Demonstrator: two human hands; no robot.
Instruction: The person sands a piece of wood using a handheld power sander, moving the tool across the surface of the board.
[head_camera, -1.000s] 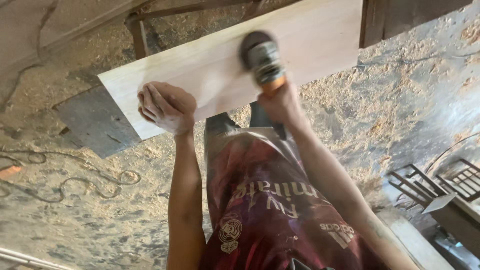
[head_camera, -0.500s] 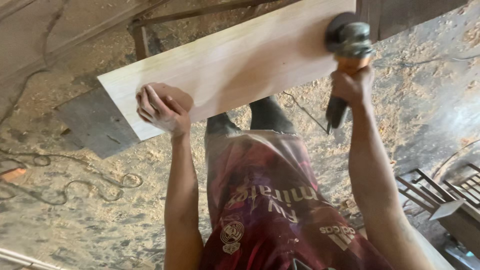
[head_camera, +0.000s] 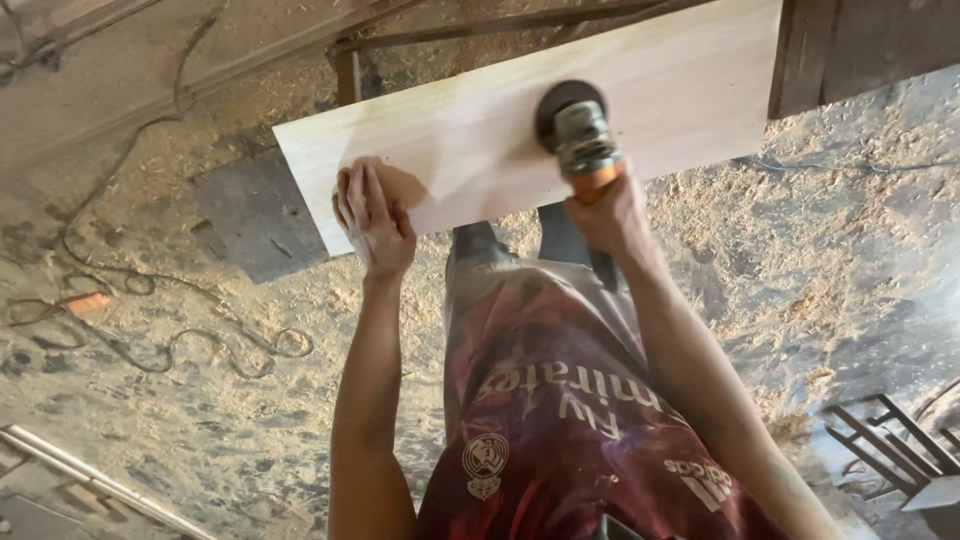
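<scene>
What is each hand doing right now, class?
Left hand: open, pressed flat on the pale wooden board.
Right hand: closed around the sander.

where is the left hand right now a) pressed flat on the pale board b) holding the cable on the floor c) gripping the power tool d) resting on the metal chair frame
a: the left hand lies with fingers spread on the near end of the pale wooden board, while the right hand grips the orange-handled sander further along it.
</scene>
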